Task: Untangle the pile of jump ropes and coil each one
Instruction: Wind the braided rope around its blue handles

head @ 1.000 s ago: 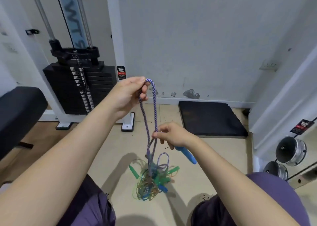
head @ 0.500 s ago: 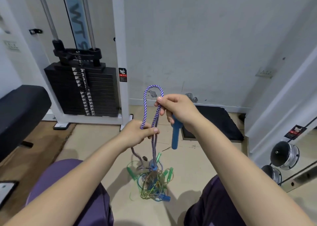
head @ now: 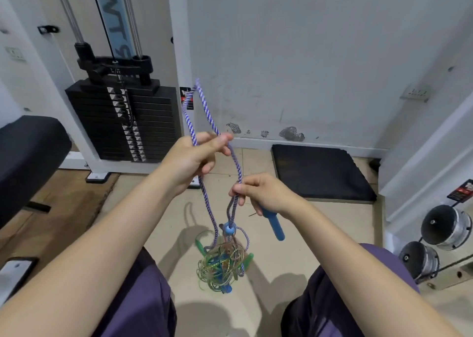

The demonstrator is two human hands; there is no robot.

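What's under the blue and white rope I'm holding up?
A tangled pile of green and clear ropes with green and blue handles lies on the floor. What's beneath it is covered.

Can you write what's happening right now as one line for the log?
left hand: pinches purple rope loop up | right hand: holds rope and blue handle | tangled pile: hanging below, still knotted

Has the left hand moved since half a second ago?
Yes. The left hand has risen: it now pinches the blue-and-white rope level with the wall's baseboard, above the right hand; earlier it sat below it, nearer the tangled pile.
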